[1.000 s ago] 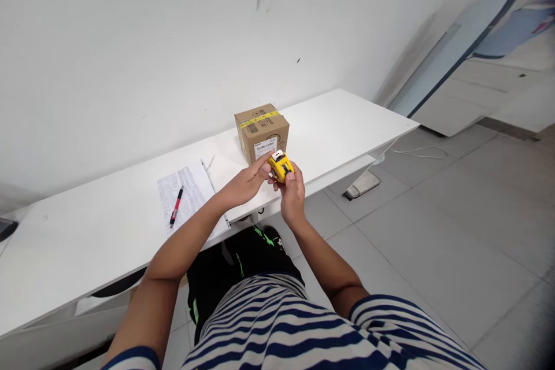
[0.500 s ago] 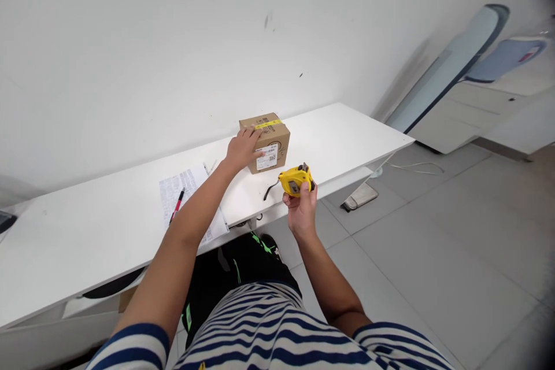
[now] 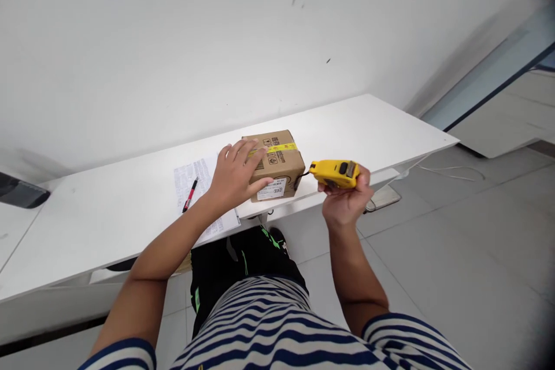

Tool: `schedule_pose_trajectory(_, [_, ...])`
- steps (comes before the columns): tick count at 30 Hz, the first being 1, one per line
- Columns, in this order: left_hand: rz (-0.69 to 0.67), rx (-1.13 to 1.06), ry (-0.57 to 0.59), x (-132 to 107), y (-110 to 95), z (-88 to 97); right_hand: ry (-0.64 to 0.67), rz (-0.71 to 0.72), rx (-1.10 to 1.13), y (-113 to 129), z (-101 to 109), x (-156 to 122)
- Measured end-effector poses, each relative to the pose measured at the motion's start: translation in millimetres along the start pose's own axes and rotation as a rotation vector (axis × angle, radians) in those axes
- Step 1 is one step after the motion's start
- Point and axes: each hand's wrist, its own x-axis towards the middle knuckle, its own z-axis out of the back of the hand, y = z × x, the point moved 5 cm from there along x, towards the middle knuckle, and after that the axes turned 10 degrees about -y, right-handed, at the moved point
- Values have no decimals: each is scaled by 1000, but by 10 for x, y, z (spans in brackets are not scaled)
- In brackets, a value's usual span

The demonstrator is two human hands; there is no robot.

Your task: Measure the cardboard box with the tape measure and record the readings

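While the right hand (image 3: 347,199) is closed around the yellow tape measure (image 3: 332,172), the left hand (image 3: 234,176) lies on the cardboard box (image 3: 286,170) with its fingers parted. The tape measure is held to the right of the box, near the near edge of the white table (image 3: 108,208). Its long axis runs roughly left to right, close to level; the end with the dark wrist strap (image 3: 306,173) points left toward the box, and the end with the silver and black parts points right. The case sits on the far side of the right palm, its right end wrapped by the fingers and its left end projecting beyond the grip. Whether the strap touches the box, I cannot tell. The box stands on the table with its labelled face toward the near side and a yellow strip (image 3: 285,147) crossing its top from left to right. The left hand covers the left part of that top, fingertips pointing far and right, thumb along the near upper edge above the white label (image 3: 274,189). Left of the box, the red and black pen (image 3: 189,196) rests on the printed paper (image 3: 184,176), its long axis slanting from near left to far right.
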Motion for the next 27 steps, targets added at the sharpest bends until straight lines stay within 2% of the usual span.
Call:
schedule_pose_trajectory(2, [71, -166, -100, -14, -105, 182, 96, 228, -40, 207, -133, 58])
schedule_pose_trajectory(3, [112, -281, -108, -21, -163, 245, 137, 369, -67, 306, -195, 64])
schedule_pose_trajectory(5, [160, -534, -38, -36, -300, 311, 203, 635, -146, 444, -294, 42])
schedule_pose_trajectory(6, [156, -634, 10, -43, -373, 328, 236, 721, -205, 470, -332, 31])
schedule_pose_trajectory(8, [113, -705, 55, -55, -486, 358, 311, 769, -344, 458, -392, 38])
schedule_pose_trajectory(10, [77, -646, 2, -57, -532, 383, 374, 743, -468, 440, -429, 61])
schedule_pose_trajectory(12, [71, -572, -68, -58, -541, 380, 412, 774, -541, 481, -464, 60])
schedule_pose_trajectory(14, [74, -532, -98, -56, -542, 344, 433, 892, -579, 558, -510, 38])
schedule_pose_trajectory(16, [102, -532, -70, -42, -515, 281, 453, 1036, -613, 607, -558, 36])
schedule_pose_trajectory(18, [174, -588, -20, -8, -420, 220, 474, 1144, -674, 595, -593, 105])
schedule_pose_trajectory(20, [290, -682, -13, 48, -237, 197, 477, 1196, -752, 550, -597, 261])
schedule_pose_trajectory(24, [521, -808, -228, 172, 209, 303, 356, 1175, -890, 519, -523, 627])
schedule_pose_trajectory(26, [549, -792, -227, 209, 251, 315, 327, 1173, -946, 528, -516, 656])
schedule_pose_trajectory(27, [527, -770, -156, 225, 196, 284, 337, 1185, -960, 532, -533, 611])
